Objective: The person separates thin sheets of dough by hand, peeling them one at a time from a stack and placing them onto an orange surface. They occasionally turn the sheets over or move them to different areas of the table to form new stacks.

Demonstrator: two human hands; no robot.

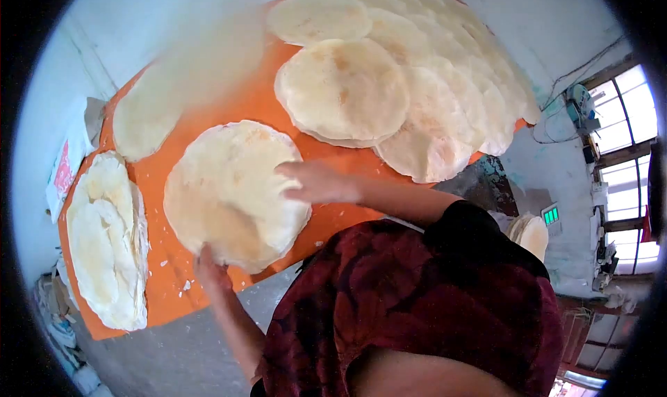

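A round, pale flatbread (229, 182) lies on the orange table (170, 296) in front of me. My left hand (212, 266) is at its lower left edge, smeared by motion, so its fingers and any grip are unclear. Over the flatbread's right edge is my right hand (316, 182), also blurred; its finger shape cannot be made out. A blurred pale sheet (208, 56) stretches across the table's far left part, beyond the flatbread.
Overlapping round flatbreads (344, 91) cover the back and right of the table. Folded flatbreads (108, 244) lie at the left end. Walls border the far and left sides. More round pieces (529, 236) stand at right, near a green-lit display (550, 215).
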